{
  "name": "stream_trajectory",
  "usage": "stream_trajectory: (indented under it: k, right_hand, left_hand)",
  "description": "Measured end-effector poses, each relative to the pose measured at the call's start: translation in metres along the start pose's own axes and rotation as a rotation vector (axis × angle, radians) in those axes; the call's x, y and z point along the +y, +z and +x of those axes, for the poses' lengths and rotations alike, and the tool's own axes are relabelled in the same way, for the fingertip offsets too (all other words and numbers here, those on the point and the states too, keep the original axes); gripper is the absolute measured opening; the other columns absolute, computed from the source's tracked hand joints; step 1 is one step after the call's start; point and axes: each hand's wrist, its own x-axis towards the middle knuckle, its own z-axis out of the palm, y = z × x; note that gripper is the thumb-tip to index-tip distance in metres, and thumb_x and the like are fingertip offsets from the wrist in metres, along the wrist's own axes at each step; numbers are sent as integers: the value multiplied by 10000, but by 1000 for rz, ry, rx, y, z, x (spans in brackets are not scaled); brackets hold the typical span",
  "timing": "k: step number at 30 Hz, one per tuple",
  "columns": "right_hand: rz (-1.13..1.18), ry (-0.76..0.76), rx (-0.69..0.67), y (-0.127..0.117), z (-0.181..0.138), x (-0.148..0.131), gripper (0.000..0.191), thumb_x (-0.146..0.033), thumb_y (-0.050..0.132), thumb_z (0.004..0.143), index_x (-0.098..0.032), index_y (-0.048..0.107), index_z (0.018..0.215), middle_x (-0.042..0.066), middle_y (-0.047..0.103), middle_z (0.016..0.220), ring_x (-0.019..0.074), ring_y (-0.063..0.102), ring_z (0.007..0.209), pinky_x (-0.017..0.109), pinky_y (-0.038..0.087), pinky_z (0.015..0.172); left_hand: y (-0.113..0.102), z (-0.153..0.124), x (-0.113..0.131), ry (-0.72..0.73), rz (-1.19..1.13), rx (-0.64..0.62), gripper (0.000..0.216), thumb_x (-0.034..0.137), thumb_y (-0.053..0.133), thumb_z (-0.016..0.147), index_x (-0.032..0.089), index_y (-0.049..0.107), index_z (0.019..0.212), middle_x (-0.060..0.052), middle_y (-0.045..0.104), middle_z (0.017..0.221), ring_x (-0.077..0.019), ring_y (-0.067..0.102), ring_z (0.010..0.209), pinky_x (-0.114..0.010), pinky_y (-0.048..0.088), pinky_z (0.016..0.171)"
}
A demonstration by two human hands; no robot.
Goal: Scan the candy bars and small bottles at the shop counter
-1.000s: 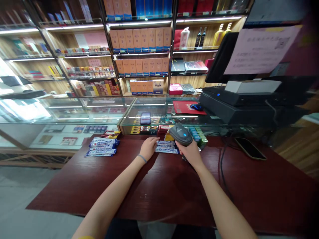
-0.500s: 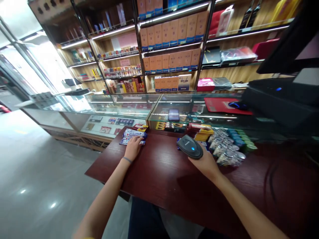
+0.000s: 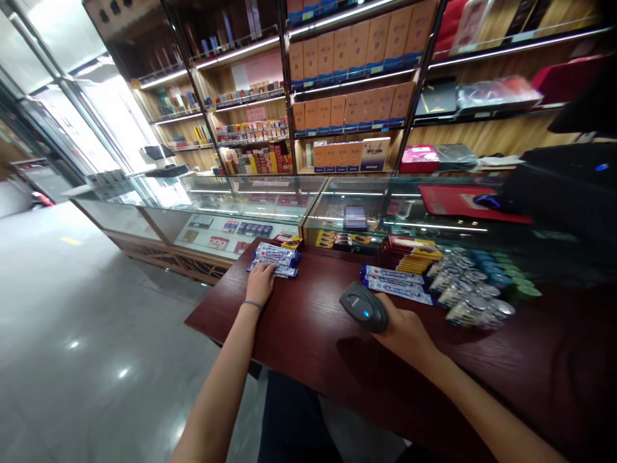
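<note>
My right hand grips a dark handheld barcode scanner above the red-brown table. A small blue light glows on the scanner's top. At the table's far left, my left hand rests with fingers reaching over the near left end of several blue-and-white long packets. Its fingertips touch the nearest packets and look slightly bent. Beyond the scanner lie more blue-and-white packets, side by side. To their right, several silver-topped cans stand close together.
Behind the packets sits a stack of red-and-yellow packs. Green-lidded containers stand right of the cans. A glass display counter runs along the table's far edge, with a red mat on top. Shelves of boxes rise behind.
The scanner has drawn back toward me, uncovering the blue-and-white packets beyond it. My left hand has shifted slightly to the near left end of its packets. The view has turned a little left.
</note>
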Motion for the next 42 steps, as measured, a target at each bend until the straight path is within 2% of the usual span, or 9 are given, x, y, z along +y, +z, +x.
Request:
stream_trajectory:
  k: [4, 8, 11, 13, 16, 19, 27, 35, 42]
  right_hand:
    - [11, 26, -9, -3, 1, 2, 430, -292, 562, 794, -244, 433, 1202, 60, 755, 830, 343, 744, 752, 338, 433, 569]
    - [25, 66, 19, -8, 2, 5, 401, -289, 570, 779, -255, 455, 1162, 49, 744, 797, 349, 739, 749, 343, 436, 572]
    - [70, 106, 57, -14, 4, 4, 363, -316, 577, 790, -262, 471, 1134, 43, 737, 797, 334, 737, 754, 333, 440, 572]
    - [108, 140, 82, -20, 5, 2, 376, -333, 592, 787, -261, 479, 1138, 43, 738, 813, 327, 737, 780, 329, 453, 590]
    - [168, 204, 104, -28, 8, 0, 421, -342, 623, 762, -262, 494, 1155, 34, 738, 823, 316, 735, 797, 323, 474, 614]
    - [247, 254, 104, -35, 10, 1, 482, -360, 651, 762, -282, 484, 1208, 19, 745, 875, 296, 734, 847, 314, 499, 661]
    - [285, 283, 66, -47, 12, 2, 550, -343, 668, 759, -304, 455, 1265, 24, 749, 999, 295, 728, 933, 320, 523, 713]
    - [148, 255, 46, -38, 11, 5, 506, -371, 651, 744, -261, 545, 1226, 64, 762, 947, 339, 730, 914, 363, 523, 713]
    - [251, 323, 79, -51, 12, 8, 480, -365, 673, 744, -295, 517, 1193, 33, 751, 933, 305, 728, 905, 333, 517, 704]
  left_hand:
    - [-3, 0, 2, -7, 51, -5, 255, 177, 560, 873, 245, 702, 1073, -110, 647, 1036, -292, 563, 1040, -454, 425, 988]
    - [-7, 4, 22, -3, -46, 25, 252, 213, 538, 908, 243, 684, 1110, -112, 654, 1067, -288, 561, 1060, -460, 398, 1024]
    - [-6, 14, 48, -55, -331, 119, 237, 260, 538, 928, 241, 662, 1129, -100, 651, 1154, -264, 563, 1124, -421, 401, 1050]
    - [-2, 25, 67, -170, -597, 148, 195, 286, 566, 918, 224, 664, 1075, -81, 674, 1074, -237, 607, 1068, -367, 460, 986]
    - [11, 43, 96, -399, -1008, 32, 210, 336, 601, 895, 198, 632, 1050, -31, 662, 840, -192, 678, 810, -303, 551, 742]
    - [32, 55, 123, -508, -1257, -129, 299, 390, 616, 878, 180, 599, 1090, -6, 633, 773, -164, 677, 663, -269, 555, 574]
    - [81, 39, 163, -560, -1320, -160, 424, 491, 698, 795, 145, 652, 1037, -46, 658, 816, -135, 656, 671, -206, 522, 514]
    - [74, 32, 167, -529, -1248, -193, 473, 489, 684, 804, 137, 671, 1120, -114, 704, 1001, -174, 683, 781, -242, 542, 600]
    - [79, 33, 163, -573, -1415, -201, 461, 418, 707, 778, 143, 666, 1146, -58, 694, 831, -151, 656, 700, -243, 533, 590]
